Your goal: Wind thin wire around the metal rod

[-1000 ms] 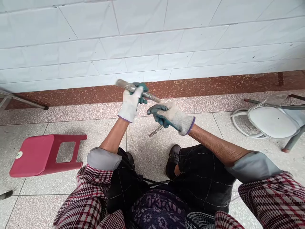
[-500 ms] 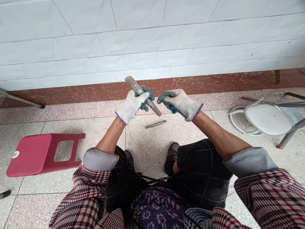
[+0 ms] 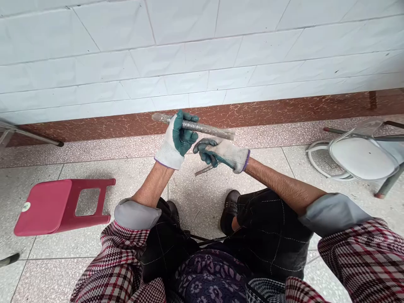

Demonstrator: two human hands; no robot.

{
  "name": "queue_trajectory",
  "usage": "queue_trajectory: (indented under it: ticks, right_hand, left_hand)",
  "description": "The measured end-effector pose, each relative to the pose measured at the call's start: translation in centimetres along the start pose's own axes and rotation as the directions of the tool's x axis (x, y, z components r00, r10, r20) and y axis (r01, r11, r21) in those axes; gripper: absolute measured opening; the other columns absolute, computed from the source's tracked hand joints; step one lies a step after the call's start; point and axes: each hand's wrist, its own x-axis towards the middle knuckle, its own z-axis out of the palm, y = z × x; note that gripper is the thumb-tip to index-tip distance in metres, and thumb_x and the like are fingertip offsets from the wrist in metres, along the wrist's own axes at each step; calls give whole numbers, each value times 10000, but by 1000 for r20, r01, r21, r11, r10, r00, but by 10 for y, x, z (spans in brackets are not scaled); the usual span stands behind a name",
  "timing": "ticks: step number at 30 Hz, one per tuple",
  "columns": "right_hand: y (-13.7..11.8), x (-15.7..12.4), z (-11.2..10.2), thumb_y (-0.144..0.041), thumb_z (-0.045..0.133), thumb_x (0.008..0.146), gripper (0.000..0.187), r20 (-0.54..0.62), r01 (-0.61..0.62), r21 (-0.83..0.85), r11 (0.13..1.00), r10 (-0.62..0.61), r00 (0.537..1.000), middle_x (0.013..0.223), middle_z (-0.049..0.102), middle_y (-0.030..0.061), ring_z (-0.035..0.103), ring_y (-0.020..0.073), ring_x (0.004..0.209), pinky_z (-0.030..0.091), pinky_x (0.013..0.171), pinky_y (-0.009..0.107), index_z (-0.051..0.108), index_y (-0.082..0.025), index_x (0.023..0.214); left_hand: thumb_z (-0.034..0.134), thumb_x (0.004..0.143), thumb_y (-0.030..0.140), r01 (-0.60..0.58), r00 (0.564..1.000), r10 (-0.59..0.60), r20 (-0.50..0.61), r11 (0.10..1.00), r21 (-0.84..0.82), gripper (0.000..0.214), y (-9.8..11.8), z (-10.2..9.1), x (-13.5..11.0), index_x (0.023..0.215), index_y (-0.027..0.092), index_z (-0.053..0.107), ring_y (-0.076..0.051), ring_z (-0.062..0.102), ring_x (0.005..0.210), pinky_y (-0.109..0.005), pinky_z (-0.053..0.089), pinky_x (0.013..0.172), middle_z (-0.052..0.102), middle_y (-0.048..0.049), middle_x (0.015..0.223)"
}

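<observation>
My left hand (image 3: pixel 176 136), in a white glove with a green palm, is closed round a long grey metal rod (image 3: pixel 208 127). It holds the rod almost level in front of the brown skirting. My right hand (image 3: pixel 224 153), gloved the same way, sits just beneath the rod's right part with its fingers curled. Whether anything is in those fingers is hidden. A short threaded metal piece (image 3: pixel 203 170) shows below the right hand, seemingly lying on the floor tile. My knees and dark shoes (image 3: pixel 230 208) are below the hands.
A red plastic stool (image 3: pixel 59 206) lies on the tiled floor at the left. An overturned white chair (image 3: pixel 360 158) with grey metal legs lies at the right. A white tiled wall with a brown skirting (image 3: pixel 299 109) runs close ahead.
My left hand has turned the rod from a steep slant to nearly level. My right hand has dropped from beside the rod to just under it, fingers curled.
</observation>
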Motion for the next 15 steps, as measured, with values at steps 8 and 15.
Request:
queue_trajectory:
  ticks: [8, 15]
  right_hand:
    - [-19, -2, -33, -203, 639, 847, 108, -277, 19, -128, 992, -54, 959, 522, 454, -44, 374, 72, 435, 268, 354, 201, 718, -152, 794]
    - [-26, -21, 12, -241, 613, 875, 117, -170, 21, 7, 1000, -19, 985, 623, 600, -15, 501, 87, 470, 361, 355, 184, 698, -171, 916]
  left_hand:
    - [659, 909, 436, -22, 992, 12, 123, 996, 81, 253, 7, 3, -9, 811, 210, 604, -81, 507, 455, -235, 432, 413, 706, -37, 746]
    - [700, 852, 296, -158, 986, 167, -27, 966, 202, 120, 1, 3, 2, 856, 193, 639, -103, 585, 549, -256, 471, 496, 722, -58, 835]
